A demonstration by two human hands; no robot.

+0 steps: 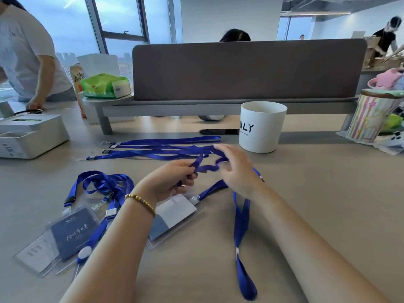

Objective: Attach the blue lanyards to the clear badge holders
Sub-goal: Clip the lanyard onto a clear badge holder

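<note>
nearest the camera, at 6 o'clock, a loop (246, 283) of blue lanyard lies flat on the table (317, 193); its strap runs up toward the right hand (237, 169). at 7 o'clock both forearms reach in, the left wrist wearing a bead bracelet (141, 203).

at centre, the left hand (172, 180) has its fingers (188, 169) curled, pinching a twisted stretch of the lanyard (205, 166). the right hand sits just beside it at 1 o'clock from centre, blurred; its fingers seem to hook the same strap, but how firmly i cannot tell.

just under the hands lies a clear holder (175, 217) with a pale card inside, flat on the table, a clip (194, 199) at its top edge joined to the strap.

at 8 o'clock a pile of holders (59, 237) with dark cards lies tangled with more lanyards (105, 182). at 11 o'clock from centre several lanyards (161, 147) lie stretched out in rows.

at 1 o'clock stands a white cup (261, 126). at 9 o'clock sits a white box (30, 136). at 12 o'clock a grey divider (249, 68) crosses the table, with a green pack (105, 85) on its left shelf.
</note>
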